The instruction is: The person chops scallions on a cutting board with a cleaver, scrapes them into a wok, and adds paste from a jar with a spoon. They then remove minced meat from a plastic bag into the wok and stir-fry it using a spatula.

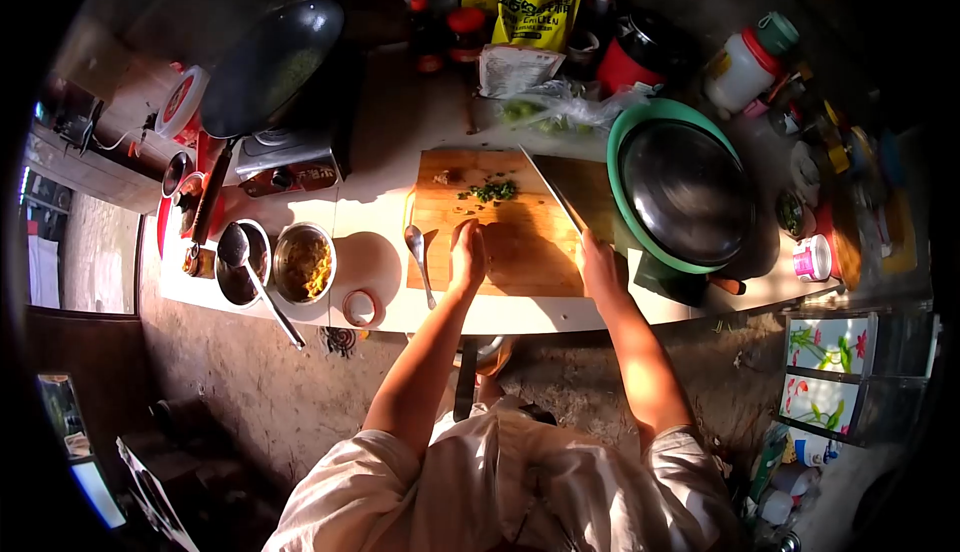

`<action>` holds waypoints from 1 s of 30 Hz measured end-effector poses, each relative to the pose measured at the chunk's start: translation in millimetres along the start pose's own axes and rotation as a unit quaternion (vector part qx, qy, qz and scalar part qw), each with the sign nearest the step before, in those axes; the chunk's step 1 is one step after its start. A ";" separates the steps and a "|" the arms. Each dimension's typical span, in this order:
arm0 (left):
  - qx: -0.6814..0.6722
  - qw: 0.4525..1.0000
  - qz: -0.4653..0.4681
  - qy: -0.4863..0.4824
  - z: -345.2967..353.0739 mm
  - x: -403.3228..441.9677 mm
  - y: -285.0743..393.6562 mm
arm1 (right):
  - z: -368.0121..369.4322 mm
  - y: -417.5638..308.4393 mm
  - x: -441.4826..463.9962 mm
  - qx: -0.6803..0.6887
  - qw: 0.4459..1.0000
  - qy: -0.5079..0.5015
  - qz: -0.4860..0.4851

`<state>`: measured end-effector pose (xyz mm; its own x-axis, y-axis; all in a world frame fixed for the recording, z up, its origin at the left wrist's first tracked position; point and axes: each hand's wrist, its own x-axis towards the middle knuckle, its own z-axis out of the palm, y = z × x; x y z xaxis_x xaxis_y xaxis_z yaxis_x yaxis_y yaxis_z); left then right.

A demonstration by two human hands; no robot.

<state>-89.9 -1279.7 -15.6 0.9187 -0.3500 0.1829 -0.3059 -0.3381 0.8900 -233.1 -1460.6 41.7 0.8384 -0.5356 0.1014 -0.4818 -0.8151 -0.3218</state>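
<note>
A wooden cutting board (530, 252) lies on the counter in front of me. Chopped green pieces (492, 190) form a small pile on its upper part, with small brown bits (447, 177) to their left. My right hand (597, 264) is closed on the handle of a knife (550, 187), whose blade points up and to the left over the board. Over the board's lower left part is my left hand (467, 255), below the green pile; what its fingers hold, if anything, is hidden. A metal spoon (417, 252) lies at the board's left edge.
Left of the board stand a bowl of yellow food (304, 264), a bowl with a ladle (243, 264) and a wok (275, 67) over a stove (290, 164). A green basin (620, 137) with a dark lid (688, 190) sits at the right. Bags and jars line the back.
</note>
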 end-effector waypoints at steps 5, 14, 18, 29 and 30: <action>0.078 0.989 0.127 -0.005 -14.6 -8.1 10.0 | -17.6 -27.8 12.1 -0.049 0.990 -0.114 -0.069; 0.044 0.994 0.101 0.022 -28.6 -21.6 4.2 | -41.3 -19.7 7.1 -0.022 0.987 -0.098 -0.126; 0.127 0.987 0.081 0.053 -31.2 -20.7 1.3 | -21.0 -25.1 23.8 -0.036 0.986 -0.096 -0.133; 0.184 0.979 0.084 0.040 -12.9 20.4 -14.8 | -70.9 9.9 -79.6 -0.060 0.998 0.024 0.005; 0.239 0.967 0.076 0.033 -13.8 25.6 -13.5 | -69.2 14.0 -83.9 -0.088 0.995 0.037 0.040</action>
<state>-58.8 -1272.1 -17.2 0.8632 -0.3759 0.3371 -0.5048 -0.6585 0.5582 -327.9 -1442.3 93.8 0.7784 -0.6089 0.1527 -0.5881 -0.7924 -0.1620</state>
